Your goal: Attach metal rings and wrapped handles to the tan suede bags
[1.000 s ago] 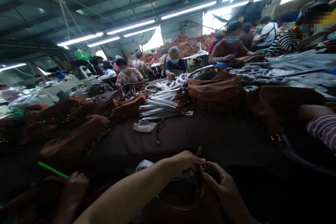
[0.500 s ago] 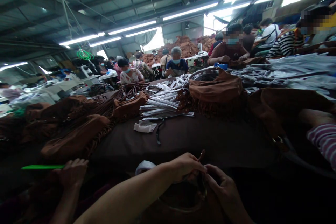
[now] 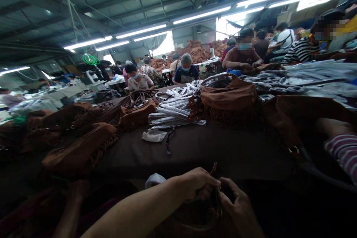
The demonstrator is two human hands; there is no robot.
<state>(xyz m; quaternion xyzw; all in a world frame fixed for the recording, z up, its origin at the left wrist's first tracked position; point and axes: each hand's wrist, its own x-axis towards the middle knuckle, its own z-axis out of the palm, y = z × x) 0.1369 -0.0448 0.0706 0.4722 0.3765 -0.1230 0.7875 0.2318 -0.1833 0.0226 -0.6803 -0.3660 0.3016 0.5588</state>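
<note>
Low in the middle, my left hand [image 3: 198, 184] is closed in a pinch on a narrow brown strap [image 3: 213, 169], whose tip sticks up past the fingers. My right hand [image 3: 240, 202] meets it from the right, thumb and fingers pinching the lower part of that strap. Just under both hands curves a bag handle [image 3: 202, 227] that looks wrapped in plastic. The bag below it is brown and mostly lost in shadow. A white roll-like thing [image 3: 155, 180] shows behind my left forearm.
Brown fringed bags [image 3: 80, 147] lie along the dark table [image 3: 212, 145]. Plastic-wrapped straps [image 3: 173, 109] are heaped mid-table beside another bag [image 3: 230, 95]. A small plastic packet [image 3: 154, 135] and a black strip lie nearer. Co-workers' arms show at lower left and in a striped sleeve [image 3: 343, 152] at right.
Both my hands sit slightly lower, still together at the strap. At left, the other person's hand has dropped lower and the green tool it held is out of sight.
</note>
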